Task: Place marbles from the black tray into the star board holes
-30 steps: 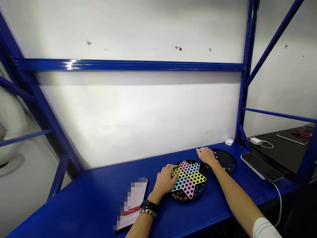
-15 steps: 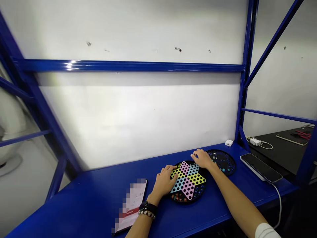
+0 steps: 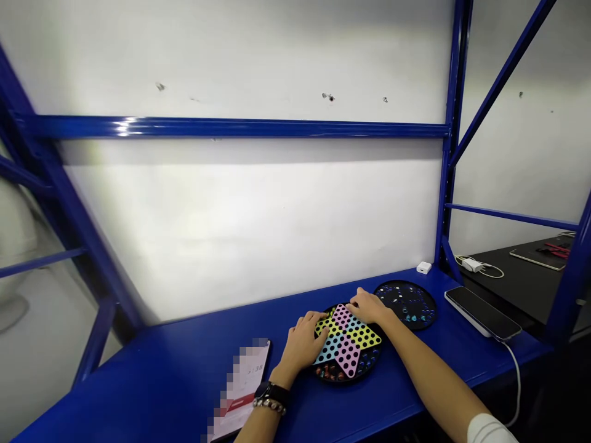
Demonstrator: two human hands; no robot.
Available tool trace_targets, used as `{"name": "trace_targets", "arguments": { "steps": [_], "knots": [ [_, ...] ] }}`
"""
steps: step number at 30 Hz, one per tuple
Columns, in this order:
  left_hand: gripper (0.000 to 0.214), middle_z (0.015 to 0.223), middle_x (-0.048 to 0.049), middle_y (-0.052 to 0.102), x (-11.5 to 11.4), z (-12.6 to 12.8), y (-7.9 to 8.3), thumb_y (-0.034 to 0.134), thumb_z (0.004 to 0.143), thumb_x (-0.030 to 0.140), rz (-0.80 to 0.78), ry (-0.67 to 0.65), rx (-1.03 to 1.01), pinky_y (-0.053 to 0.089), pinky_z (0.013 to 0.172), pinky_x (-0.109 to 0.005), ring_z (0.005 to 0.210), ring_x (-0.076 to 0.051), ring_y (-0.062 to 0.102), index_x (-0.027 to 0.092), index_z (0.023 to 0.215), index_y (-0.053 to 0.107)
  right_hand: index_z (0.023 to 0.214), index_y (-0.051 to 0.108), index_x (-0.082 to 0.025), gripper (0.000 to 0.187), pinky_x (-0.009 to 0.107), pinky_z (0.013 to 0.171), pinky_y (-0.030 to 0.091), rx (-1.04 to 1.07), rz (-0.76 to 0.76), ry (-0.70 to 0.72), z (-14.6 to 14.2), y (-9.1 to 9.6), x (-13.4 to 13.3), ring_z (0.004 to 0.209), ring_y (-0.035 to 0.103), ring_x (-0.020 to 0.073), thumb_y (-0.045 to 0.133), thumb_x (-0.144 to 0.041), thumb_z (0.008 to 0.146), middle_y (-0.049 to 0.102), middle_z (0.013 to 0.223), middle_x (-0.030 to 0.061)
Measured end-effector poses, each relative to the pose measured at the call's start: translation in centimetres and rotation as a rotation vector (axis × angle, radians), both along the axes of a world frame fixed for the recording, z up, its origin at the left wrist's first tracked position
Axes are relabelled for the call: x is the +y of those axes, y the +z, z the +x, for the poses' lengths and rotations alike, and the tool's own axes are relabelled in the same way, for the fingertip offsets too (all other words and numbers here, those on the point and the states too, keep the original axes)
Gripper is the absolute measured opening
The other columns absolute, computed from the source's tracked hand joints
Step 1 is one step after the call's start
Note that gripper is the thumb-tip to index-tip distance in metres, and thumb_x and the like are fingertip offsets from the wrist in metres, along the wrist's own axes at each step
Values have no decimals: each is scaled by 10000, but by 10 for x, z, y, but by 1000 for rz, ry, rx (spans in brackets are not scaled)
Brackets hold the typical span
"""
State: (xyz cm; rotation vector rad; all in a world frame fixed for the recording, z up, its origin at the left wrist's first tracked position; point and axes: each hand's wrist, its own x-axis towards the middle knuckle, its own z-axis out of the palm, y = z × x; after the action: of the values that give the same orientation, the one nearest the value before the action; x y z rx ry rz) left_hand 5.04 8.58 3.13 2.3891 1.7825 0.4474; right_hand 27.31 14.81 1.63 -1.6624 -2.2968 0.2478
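Observation:
A round black Chinese checkers board [image 3: 349, 354] with a pastel star full of holes lies on the blue table. My left hand [image 3: 303, 339] rests on its left side, thumb apart from the fingers, which reach over the rim near some yellow marbles. At the board's upper right, my right hand [image 3: 367, 306] has its fingers bent together and pointing down by the blue point of the star. Whatever they pinch, if anything, is hidden. Red-brown marbles [image 3: 333, 371] lie in the front rim compartment, and dark blue ones [image 3: 369, 358] in the one at right.
Behind my right hand is a round black lid [image 3: 406, 303] with small blue markings. A phone [image 3: 482, 312] sits on a white block with a cable at right, near a white charger case [image 3: 423, 267]. A tablet with a partly blurred screen [image 3: 242, 394] lies at left.
My right hand has moved left and slightly down, from beside the black lid to over the board's upper right edge. My left hand has stayed on the board. The view has shifted slightly.

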Motion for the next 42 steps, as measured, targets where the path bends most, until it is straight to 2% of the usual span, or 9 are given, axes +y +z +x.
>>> {"name": "trace_targets", "arguments": {
  "steps": [3,9,13,19,23,27,30,36,42],
  "knots": [
    [382,1366,-63,623,0,0,0,438,943,327,-12,-1,-20,449,980,-446,1227,-288,563,283,1272,625,724,709,-194,445,260,664,367,-11,-37,-8,1,2,1,779,595,156,454,-425,1006,673,1038,82],
    [399,1361,-80,623,-1,-1,0,439,937,315,-1,-14,-31,447,972,-478,1212,-299,569,265,1291,617,669,712,-222,459,259,592,334,-21,-36,-2,3,6,1,665,598,167,447,-389,1004,700,735,53],
    [379,1357,-64,625,-1,0,0,436,942,329,-1,-11,-25,458,959,-454,1215,-291,573,283,1266,626,711,720,-206,478,262,600,328,-9,10,-37,5,4,2,668,611,168,402,-373,1027,711,745,67],
    [366,1345,-55,629,1,-2,-2,445,949,332,11,-10,-18,461,957,-421,1213,-273,578,292,1262,630,575,657,-207,490,266,564,288,0,24,-50,5,0,4,581,572,149,478,-386,995,668,629,43],
    [364,1347,-45,627,1,-2,-4,443,955,339,20,-7,-17,467,955,-405,1209,-262,581,299,1262,635,645,698,-211,509,275,569,285,40,88,-119,13,6,4,603,581,158,408,-394,1021,697,683,54],
    [359,1338,-45,631,1,-3,-6,444,960,350,30,-10,-17,472,957,-412,1211,-268,581,297,1256,639,685,705,-216,491,284,608,302,112,217,-380,41,13,7,676,625,189,399,-399,1022,709,737,78],
    [394,1362,-55,615,2,-6,-7,433,968,355,29,-34,-10,467,980,-420,1227,-271,569,295,1316,607,674,671,-209,424,288,614,313,116,165,-503,65,10,9,713,638,203,443,-365,995,694,747,83],
    [490,1451,-56,541,19,-4,1,433,943,316,11,-179,87,445,1029,-421,1251,-268,541,307,1422,537,805,665,-206,254,277,685,364,185,112,-540,78,-2,14,877,635,199,510,-342,953,695,984,81],
    [412,1285,-95,607,33,14,11,389,980,380,41,-205,164,465,959,-402,1134,-273,610,249,1305,605,783,647,-215,257,265,663,367,302,50,-531,75,-2,17,813,624,181,518,-372,940,700,929,58]
  ]
}}
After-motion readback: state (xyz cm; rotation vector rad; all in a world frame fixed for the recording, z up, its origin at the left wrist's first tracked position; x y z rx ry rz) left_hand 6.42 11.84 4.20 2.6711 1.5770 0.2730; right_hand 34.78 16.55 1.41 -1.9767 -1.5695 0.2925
